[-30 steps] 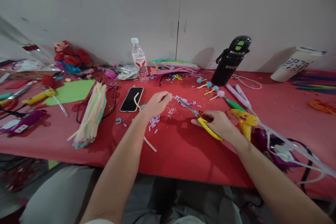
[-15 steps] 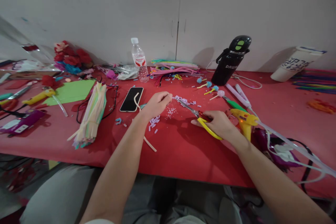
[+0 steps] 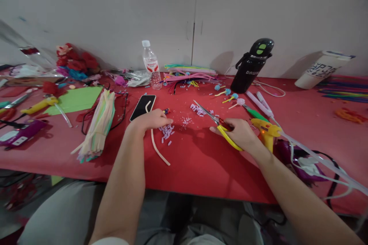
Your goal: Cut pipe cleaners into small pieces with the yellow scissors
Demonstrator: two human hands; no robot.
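Observation:
My right hand (image 3: 240,132) is wrapped round the handles of the yellow and red scissors (image 3: 230,138), whose blades point up and left beside a pile of small purple pieces (image 3: 197,110). Over a second group of purple pieces (image 3: 167,131) is my left hand (image 3: 156,119), fingers bent together and pointing down; what they pinch, if anything, is too small to tell. A cream strip (image 3: 157,151) runs out below that hand, and the black phone (image 3: 140,108) lies just behind it. Fine pale crumbs (image 3: 186,121) are scattered between my hands.
A bundle of pale strips (image 3: 99,126) lies left. Behind stand a plastic bottle (image 3: 151,65) and a black flask (image 3: 251,67). A yellow glue gun (image 3: 266,132) with cords is near my right forearm; small pompom stems (image 3: 232,97) lie beyond. The red table's front edge (image 3: 201,195) is near.
My left hand has moved left and down, away from the scissor tips to the near purple pieces. My right hand still holds the scissors in nearly the same place.

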